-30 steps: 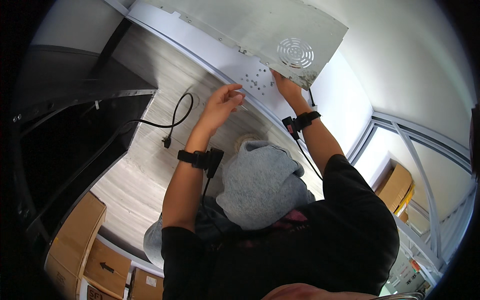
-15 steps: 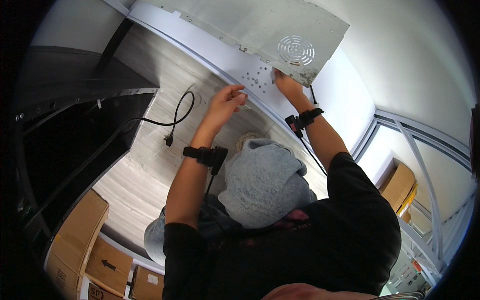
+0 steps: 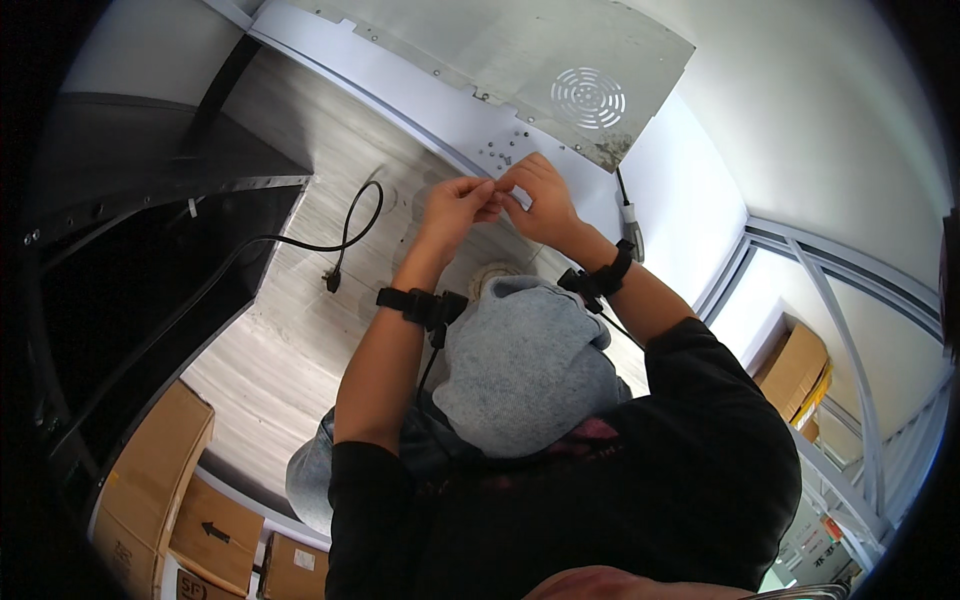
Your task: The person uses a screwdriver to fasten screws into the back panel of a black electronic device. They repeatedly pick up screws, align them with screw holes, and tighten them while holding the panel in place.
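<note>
My left hand [image 3: 455, 213] and my right hand [image 3: 545, 205] meet fingertip to fingertip just off the near edge of a white tabletop [image 3: 400, 95]. Both are closed in a pinch. Whatever sits between the fingers is too small or hidden to make out. Beyond the hands, several small screws [image 3: 495, 154] lie scattered on the white surface. A grey metal casing [image 3: 480, 45] with a round slotted vent [image 3: 588, 98] lies behind them, its notched edge toward me.
A black cable [image 3: 376, 205] ends in a plug [image 3: 333, 280] on the wood-look floor, beside a black metal cabinet [image 3: 200, 185] at left. A grey connector on a cord [image 3: 631, 228] hangs right of the casing. Cardboard boxes [image 3: 165, 440] stand lower left; a metal frame [image 3: 840, 265] is at right.
My right hand has come back from the casing's near corner toward me and left, and now meets my left hand. The left fingers, loosely curled before, are now pinched.
</note>
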Tool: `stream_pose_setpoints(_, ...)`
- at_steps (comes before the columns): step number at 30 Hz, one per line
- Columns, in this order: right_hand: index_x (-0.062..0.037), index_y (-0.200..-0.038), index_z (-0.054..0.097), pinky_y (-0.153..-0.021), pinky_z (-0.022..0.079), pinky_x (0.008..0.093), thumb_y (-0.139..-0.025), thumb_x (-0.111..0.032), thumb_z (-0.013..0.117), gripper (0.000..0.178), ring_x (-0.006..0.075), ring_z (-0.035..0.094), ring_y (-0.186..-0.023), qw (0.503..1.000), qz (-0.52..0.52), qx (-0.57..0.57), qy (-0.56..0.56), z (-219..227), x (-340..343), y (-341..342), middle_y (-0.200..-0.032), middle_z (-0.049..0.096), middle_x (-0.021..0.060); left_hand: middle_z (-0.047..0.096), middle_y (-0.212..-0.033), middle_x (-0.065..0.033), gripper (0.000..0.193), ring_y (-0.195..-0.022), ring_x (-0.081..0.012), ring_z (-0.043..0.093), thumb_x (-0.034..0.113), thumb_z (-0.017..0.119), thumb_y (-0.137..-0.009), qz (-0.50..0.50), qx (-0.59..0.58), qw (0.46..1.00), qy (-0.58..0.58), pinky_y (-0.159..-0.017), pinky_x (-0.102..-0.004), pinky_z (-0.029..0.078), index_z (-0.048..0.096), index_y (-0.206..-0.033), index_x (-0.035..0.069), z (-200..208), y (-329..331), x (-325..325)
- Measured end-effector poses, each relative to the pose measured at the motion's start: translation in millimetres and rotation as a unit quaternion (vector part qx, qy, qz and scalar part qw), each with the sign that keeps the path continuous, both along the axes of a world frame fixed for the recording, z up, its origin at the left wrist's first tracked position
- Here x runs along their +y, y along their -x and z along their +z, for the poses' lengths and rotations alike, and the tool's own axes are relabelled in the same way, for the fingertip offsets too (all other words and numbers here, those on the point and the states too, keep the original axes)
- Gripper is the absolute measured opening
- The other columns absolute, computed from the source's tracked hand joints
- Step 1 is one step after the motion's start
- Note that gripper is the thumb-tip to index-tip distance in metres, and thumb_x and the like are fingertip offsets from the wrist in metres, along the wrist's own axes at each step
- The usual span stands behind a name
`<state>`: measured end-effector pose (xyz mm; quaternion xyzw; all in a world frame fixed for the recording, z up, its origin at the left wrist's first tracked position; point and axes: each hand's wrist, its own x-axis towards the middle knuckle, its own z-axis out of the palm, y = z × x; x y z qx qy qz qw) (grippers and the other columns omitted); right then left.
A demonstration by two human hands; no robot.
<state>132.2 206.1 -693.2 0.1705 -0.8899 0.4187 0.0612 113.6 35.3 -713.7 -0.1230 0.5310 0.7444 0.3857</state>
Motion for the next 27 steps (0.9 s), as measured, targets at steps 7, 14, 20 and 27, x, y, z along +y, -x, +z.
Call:
stream_pose_setpoints(7, -0.0067, -0.082, 0.063, -0.068, 0.046, 0.0364, -0.066, -0.006, 0.073, 0.019, 0.0272, 0.057, -0.076, 0.999, -0.038, -0.025, 0.019, -6, -5, -3, -0.074, 0.062, 0.0068, 0.068, -0.084, -0.0024, 0.022, -0.075, -0.0097, 0.061, 0.023, 0.062, -0.090, -0.010, -0.015, 0.998, 0.053, -0.066, -0.0240, 0.047, 0.068, -0.096, 0.003, 1, 3, -1)
stream_pose_setpoints(14, -0.0047, -0.082, 0.061, -0.071, 0.046, 0.0399, -0.071, -0.002, 0.069, 0.014, 0.0323, 0.057, -0.085, 0.989, -0.144, 0.015, -0.031, -26, 42, -32, -0.086, 0.061, 0.0129, 0.067, -0.095, -0.0031, 0.025, -0.085, -0.0111, 0.060, 0.025, 0.058, -0.091, -0.101, 0.001, 0.992, 0.071, -0.073, -0.0260, 0.046, 0.066, -0.106, 0.006, 6, 5, 5)
stream_pose_setpoints(20, -0.0026, -0.094, 0.055, -0.077, 0.043, 0.0444, -0.084, -0.010, 0.060, 0.013, 0.0344, 0.053, -0.091, 0.874, -0.378, -0.057, -0.301, -60, 127, -51, -0.094, 0.057, 0.0154, 0.065, -0.104, -0.0035, 0.030, -0.089, -0.0117, 0.060, 0.023, 0.054, -0.093, -0.094, -0.004, 0.994, 0.058, -0.076, -0.0266, 0.047, 0.059, -0.118, 0.007, 5, 4, -5)
stream_pose_setpoints(27, -0.0021, -0.099, 0.051, -0.072, 0.046, 0.0482, -0.091, -0.012, 0.050, 0.014, 0.0387, 0.059, -0.085, 0.856, -0.400, -0.116, -0.306, -73, 120, -58, -0.088, 0.063, 0.0196, 0.065, -0.103, -0.0032, 0.031, -0.089, -0.0118, 0.059, 0.024, 0.055, -0.093, -0.088, 0.006, 0.993, 0.081, -0.076, -0.0261, 0.047, 0.058, -0.119, 0.007, 12, 3, -24)
